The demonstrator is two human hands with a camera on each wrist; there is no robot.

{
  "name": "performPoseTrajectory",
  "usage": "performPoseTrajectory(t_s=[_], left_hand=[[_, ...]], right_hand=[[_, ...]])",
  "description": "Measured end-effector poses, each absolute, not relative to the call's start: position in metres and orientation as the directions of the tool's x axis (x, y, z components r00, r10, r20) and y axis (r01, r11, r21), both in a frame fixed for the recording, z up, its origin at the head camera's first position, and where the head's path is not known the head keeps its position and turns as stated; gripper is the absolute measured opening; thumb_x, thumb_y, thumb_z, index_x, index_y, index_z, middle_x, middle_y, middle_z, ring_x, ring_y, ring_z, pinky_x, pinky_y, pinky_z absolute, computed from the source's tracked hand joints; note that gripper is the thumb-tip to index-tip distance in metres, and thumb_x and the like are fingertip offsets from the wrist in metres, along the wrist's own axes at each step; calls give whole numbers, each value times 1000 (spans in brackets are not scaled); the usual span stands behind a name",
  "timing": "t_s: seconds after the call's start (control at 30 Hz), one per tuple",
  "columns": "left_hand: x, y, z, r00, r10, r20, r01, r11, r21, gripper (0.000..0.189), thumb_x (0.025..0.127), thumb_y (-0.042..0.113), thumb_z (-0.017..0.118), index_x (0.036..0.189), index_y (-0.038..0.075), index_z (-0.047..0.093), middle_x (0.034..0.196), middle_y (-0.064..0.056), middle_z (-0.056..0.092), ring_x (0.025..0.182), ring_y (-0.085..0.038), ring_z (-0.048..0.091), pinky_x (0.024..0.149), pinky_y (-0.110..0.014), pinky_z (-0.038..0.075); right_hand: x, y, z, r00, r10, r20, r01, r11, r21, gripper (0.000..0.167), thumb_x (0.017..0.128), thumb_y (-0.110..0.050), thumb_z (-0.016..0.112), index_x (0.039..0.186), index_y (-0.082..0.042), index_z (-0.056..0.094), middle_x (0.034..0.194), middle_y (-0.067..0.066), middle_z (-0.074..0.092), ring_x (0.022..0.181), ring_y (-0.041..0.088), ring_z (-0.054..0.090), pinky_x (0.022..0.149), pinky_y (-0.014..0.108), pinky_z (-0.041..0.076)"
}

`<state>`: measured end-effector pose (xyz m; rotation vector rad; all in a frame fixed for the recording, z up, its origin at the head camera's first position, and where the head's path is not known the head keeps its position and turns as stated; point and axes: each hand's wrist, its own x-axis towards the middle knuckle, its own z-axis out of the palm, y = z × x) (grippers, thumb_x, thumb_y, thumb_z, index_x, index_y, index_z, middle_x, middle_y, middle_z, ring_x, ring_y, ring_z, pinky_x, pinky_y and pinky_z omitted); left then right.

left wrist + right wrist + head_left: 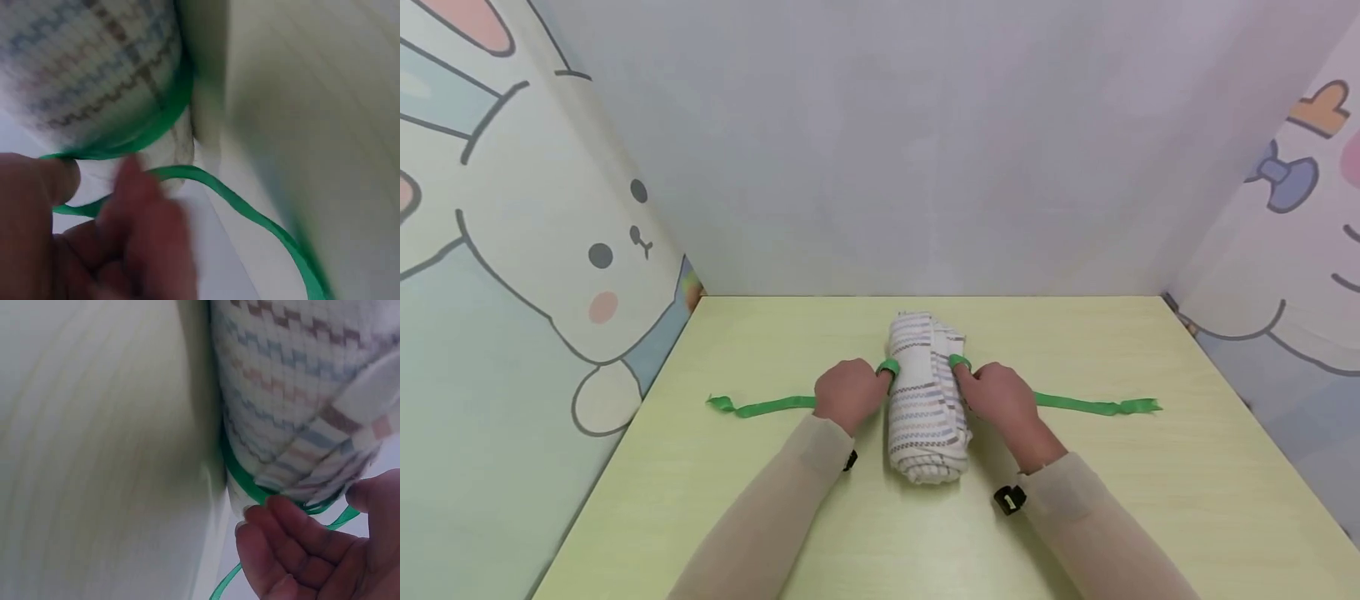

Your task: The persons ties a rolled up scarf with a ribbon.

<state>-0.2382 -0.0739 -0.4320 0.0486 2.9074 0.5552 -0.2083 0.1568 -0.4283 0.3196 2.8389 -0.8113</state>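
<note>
A rolled-up towel [917, 417], white with rows of coloured stripes, lies lengthwise away from me in the middle of the table. A green ribbon [775, 407] passes around it, and its two ends trail out left and right. At the roll's left side my left hand [853, 393] holds the ribbon, which loops over the thumb. On the opposite side my right hand [1000, 402] holds the ribbon, also looped at the thumb. In the left wrist view the ribbon [240, 203] curves away past blurred fingers. The right wrist view shows the ribbon [240, 472] hugging the towel beside curled fingers.
The pale yellow table [1150, 517] meets a plain light wall [925, 167] at its far edge. Cartoon-printed panels [535, 275] stand along the left and right sides. Small black devices [1010, 500] show at both wrists.
</note>
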Motion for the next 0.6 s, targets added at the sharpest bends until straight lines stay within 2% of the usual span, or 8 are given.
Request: performPoseTrajectory(t_s=[0.23, 0.33, 0.4, 0.47, 0.53, 0.6], left_hand=[[-230, -68, -436, -980, 89, -179, -13, 867, 498, 61, 106, 57, 35, 68, 13, 53, 64, -6, 53, 57, -20, 53, 52, -35, 43], [-227, -66, -439, -974, 117, -191, -12, 824, 566, 58, 108, 53, 33, 76, 13, 59, 71, -7, 56, 63, -21, 54, 57, -35, 43], [-225, -64, -442, -970, 138, -198, -11, 795, 607, 55, 108, 52, 30, 83, 14, 62, 74, -8, 56, 66, -22, 54, 61, -36, 44], [-223, -62, -444, -967, 161, -198, -5, 764, 646, 53, 109, 49, 28, 91, 14, 63, 79, -9, 56, 70, -24, 55, 66, -38, 45], [-222, -60, -446, -963, 181, -198, -6, 726, 688, 53, 110, 50, 26, 104, 14, 64, 86, -10, 58, 77, -26, 57, 73, -41, 46], [-220, -59, -448, -956, 214, -199, 0, 682, 731, 56, 110, 51, 25, 122, 13, 63, 101, -10, 63, 91, -27, 61, 83, -45, 49]], right_hand=[[-206, 154, -431, -963, 157, -217, 248, 831, -498, 60, 104, -58, 35, 70, -13, 53, 65, 5, 51, 58, 22, 49, 51, 34, 36], [-205, 153, -433, -969, 141, -204, 229, 825, -517, 59, 105, -56, 33, 77, -11, 58, 71, 9, 55, 62, 25, 52, 54, 36, 40], [-205, 152, -435, -978, 119, -173, 195, 822, -535, 59, 106, -53, 33, 97, -8, 69, 89, 15, 66, 77, 30, 62, 64, 42, 49], [-205, 151, -439, -985, 90, -149, 159, 809, -566, 60, 108, -51, 31, 125, -6, 67, 116, 22, 68, 100, 37, 65, 81, 49, 53], [-204, 150, -441, -987, 67, -145, 143, 777, -613, 65, 108, -49, 30, 149, -3, 51, 139, 24, 59, 122, 43, 58, 97, 56, 49], [-204, 148, -444, -987, 41, -155, 135, 735, -664, 68, 109, -48, 28, 160, -2, 32, 152, 25, 48, 136, 45, 47, 106, 60, 42]])
